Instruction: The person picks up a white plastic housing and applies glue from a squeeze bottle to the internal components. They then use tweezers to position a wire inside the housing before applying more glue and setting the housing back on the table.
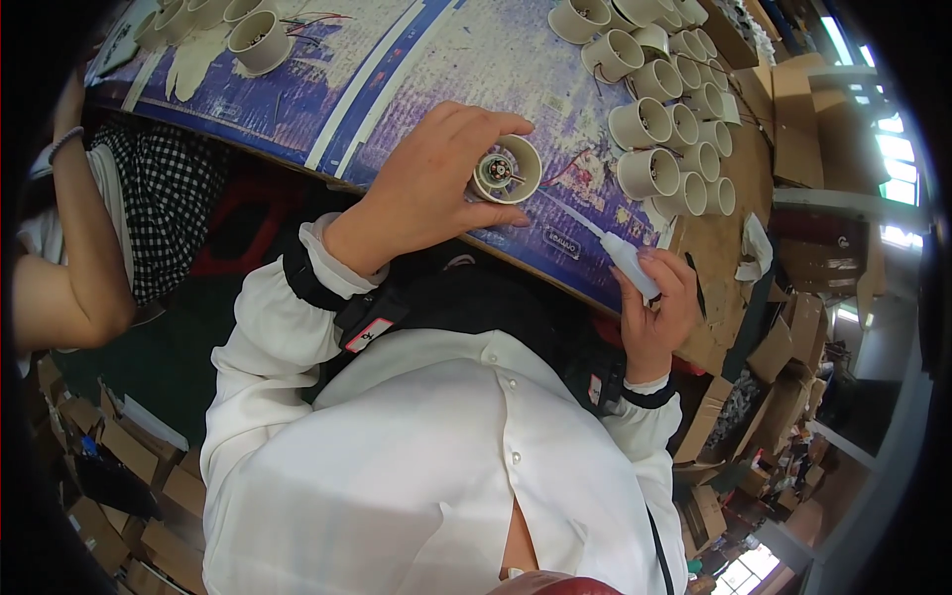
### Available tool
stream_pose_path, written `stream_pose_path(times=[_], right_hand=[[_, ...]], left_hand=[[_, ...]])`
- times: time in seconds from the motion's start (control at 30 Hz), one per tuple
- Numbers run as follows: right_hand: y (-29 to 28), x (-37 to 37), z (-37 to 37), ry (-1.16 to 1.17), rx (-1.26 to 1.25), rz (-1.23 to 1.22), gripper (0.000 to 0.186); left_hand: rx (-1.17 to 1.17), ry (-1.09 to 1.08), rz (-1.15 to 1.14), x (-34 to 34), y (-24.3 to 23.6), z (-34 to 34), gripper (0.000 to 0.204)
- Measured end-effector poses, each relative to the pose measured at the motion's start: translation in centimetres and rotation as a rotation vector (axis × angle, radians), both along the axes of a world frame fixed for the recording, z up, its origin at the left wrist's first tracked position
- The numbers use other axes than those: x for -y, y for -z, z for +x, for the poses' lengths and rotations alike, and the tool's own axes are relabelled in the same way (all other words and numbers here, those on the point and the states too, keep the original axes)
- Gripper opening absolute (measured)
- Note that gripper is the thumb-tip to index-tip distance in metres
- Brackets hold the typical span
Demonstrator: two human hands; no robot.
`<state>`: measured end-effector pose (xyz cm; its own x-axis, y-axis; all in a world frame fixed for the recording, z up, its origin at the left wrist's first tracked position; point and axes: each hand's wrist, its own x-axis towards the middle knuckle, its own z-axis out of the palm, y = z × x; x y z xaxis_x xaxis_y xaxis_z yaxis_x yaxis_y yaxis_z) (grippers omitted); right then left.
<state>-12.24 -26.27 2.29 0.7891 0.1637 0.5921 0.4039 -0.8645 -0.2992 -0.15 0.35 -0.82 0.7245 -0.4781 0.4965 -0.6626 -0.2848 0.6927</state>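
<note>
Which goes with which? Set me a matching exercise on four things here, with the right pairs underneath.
1. Left hand
2. Right hand
3. Cluster of cups
4. Co-worker's garment

A. Black-and-white check
B. Holding a pale squeeze bottle
C. Grouped toward the right end of the table
D. Fingers and thumb around a single cup

Pairs: 1-D, 2-B, 3-C, 4-A
</note>
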Motion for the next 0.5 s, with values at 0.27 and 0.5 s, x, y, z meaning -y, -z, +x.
stream_pose_path(times=[0.27, 0.5], right_hand=[[1.3, 0.8, -0.6, 0.027, -0.059, 0.107, 0.037], [3.5, 2.7, -1.7, 0.108, -0.384, 1.296, 0.028]], left_hand=[[-0.091, -0.047, 0.008, -0.6, -0.3, -0.1, 0.07], [-0.114, -0.205, -0.024, -3.8, 0.1, 2.0, 0.066]])
